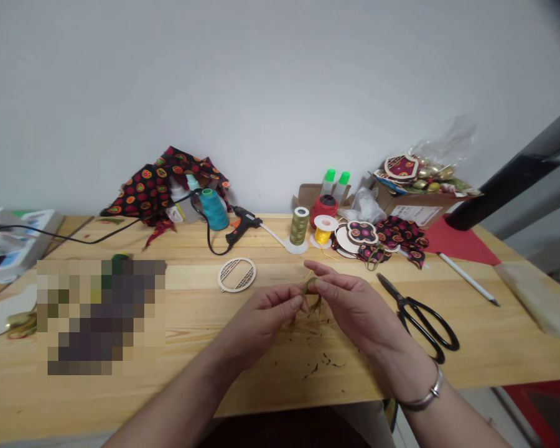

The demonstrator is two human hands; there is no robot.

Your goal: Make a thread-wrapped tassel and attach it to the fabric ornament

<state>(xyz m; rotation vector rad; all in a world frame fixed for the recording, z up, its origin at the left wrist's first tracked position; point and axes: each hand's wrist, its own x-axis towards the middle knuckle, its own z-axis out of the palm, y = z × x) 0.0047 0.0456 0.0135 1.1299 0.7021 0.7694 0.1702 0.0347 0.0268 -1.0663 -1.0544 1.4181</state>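
My left hand (pixel 268 314) and my right hand (pixel 350 305) meet above the wooden table. Both pinch a small bundle of olive-green thread (pixel 315 305), whose loose strands hang below the fingertips. A thin yellow strand shows by my right fingers. Whether the bundle is knotted is too small to tell. Black-handled scissors (pixel 417 314) lie just right of my right hand. Beyond my left hand rests a round wooden lattice frame (pixel 237 275). A spool of olive thread (pixel 299 227) and a spool of yellow cord (pixel 325 232) stand behind the hands.
A glue gun (pixel 244 225), a teal thread cone (pixel 214 210) and patterned fabric (pixel 142 190) are at the back left. Right are a cardboard box (pixel 408 208), a white pen (pixel 469 279) and fabric-covered pieces (pixel 361 232). Dark scraps (pixel 324 364) dot the table (pixel 182 398). A blurred patch covers the left.
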